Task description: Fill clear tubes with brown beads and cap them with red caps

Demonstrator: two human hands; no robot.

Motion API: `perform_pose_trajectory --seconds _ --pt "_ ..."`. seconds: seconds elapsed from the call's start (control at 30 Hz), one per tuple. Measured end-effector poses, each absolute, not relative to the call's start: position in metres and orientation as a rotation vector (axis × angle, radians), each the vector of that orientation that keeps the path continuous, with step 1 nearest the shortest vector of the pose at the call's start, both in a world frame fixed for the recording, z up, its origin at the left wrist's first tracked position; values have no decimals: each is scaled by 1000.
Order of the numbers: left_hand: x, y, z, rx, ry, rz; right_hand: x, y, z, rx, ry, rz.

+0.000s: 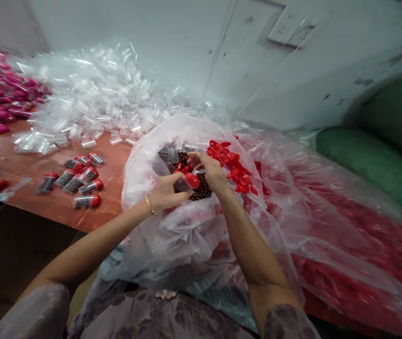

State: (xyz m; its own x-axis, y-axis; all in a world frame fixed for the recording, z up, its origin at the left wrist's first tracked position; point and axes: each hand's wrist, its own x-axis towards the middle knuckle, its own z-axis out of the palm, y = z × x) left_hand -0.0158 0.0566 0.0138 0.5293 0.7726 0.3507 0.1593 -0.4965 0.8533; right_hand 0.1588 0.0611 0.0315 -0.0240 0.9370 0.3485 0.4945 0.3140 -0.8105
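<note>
My left hand (167,190), with a gold bangle at the wrist, is closed around a small clear tube with a red cap (191,180). Just beyond it, my right hand (210,170) has its fingers curled together over the dark round beads (203,187); whatever is in its fingertips is too small and blurred to name. Both hands are inside the mouth of a white translucent bag (139,160). Clear empty tubes (168,155) lie among the beads on the left, and glossy red plastic pieces (234,165) are heaped on the right.
Several bead-filled tubes with red caps (81,179) lie on the reddish table (112,197) at left. Behind are a heap of clear tubes (98,89) and a pink pile (3,89). A large bag of red pieces (356,245) spreads right, beside a green sack (366,160).
</note>
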Motion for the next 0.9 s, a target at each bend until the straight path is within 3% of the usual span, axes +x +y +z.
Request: perform_pose_trajectory --seconds 0.1,0.2,0.3,0.43,0.67,0.8,0.9 --pt "-58 60 16 1708 934 1242 164 64 32 -1427 -2032 215" --pt "-122 75 4 1676 1426 1397 158 65 28 -1531 -2389 -78" --pt "-186 92 -21 1819 1933 1042 150 74 22 -1628 -2535 -258" --pt "-228 102 -33 2146 2144 743 159 82 17 -1607 -2546 -341" --pt "-140 102 29 2767 1549 1066 198 53 9 -1367 -2215 -276" --pt "-58 127 56 3139 843 793 203 45 -2 -1267 -1928 -87" --pt "-14 157 61 3275 576 403 203 46 -8 -1285 -1654 59"
